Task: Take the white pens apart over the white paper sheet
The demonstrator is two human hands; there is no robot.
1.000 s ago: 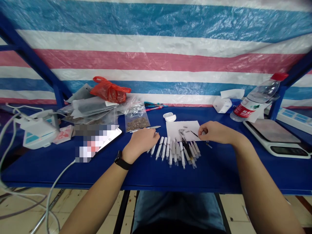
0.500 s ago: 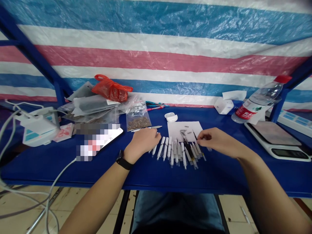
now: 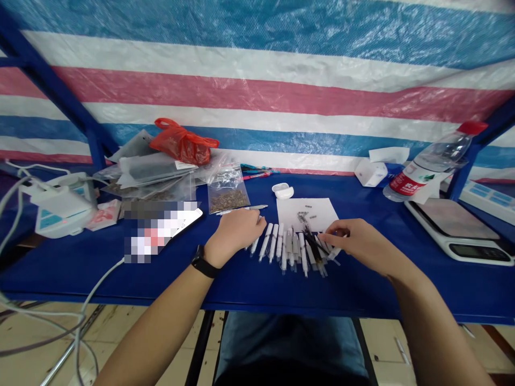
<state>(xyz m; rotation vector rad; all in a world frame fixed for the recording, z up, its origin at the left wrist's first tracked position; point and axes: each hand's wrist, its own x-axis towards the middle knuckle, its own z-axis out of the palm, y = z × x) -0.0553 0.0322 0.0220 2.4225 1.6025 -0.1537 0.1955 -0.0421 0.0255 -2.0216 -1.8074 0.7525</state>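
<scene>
My left hand (image 3: 235, 230) rests on the blue table with its fingers curled down, just left of a row of white slim tubes with dark tips (image 3: 281, 249). A silver pen (image 3: 241, 209) lies just beyond that hand. My right hand (image 3: 350, 238) hovers over the right end of the row, fingers spread, nothing clearly held. Dark-tipped pieces (image 3: 311, 246) lie piled near its fingertips. Above the row is a white sheet of paper (image 3: 317, 210) bearing small metal parts (image 3: 301, 217).
Plastic packets and a red bag (image 3: 181, 142) lie back left, with a bag of brown granules (image 3: 227, 193) beside them. A white earbud case (image 3: 282, 190) sits near the paper. To the right stand a water bottle (image 3: 426, 166) and a digital scale (image 3: 454, 230).
My right hand has moved down and left, from the paper's edge onto the right end of the row. My left hand has barely moved. The whole view has shifted slightly.
</scene>
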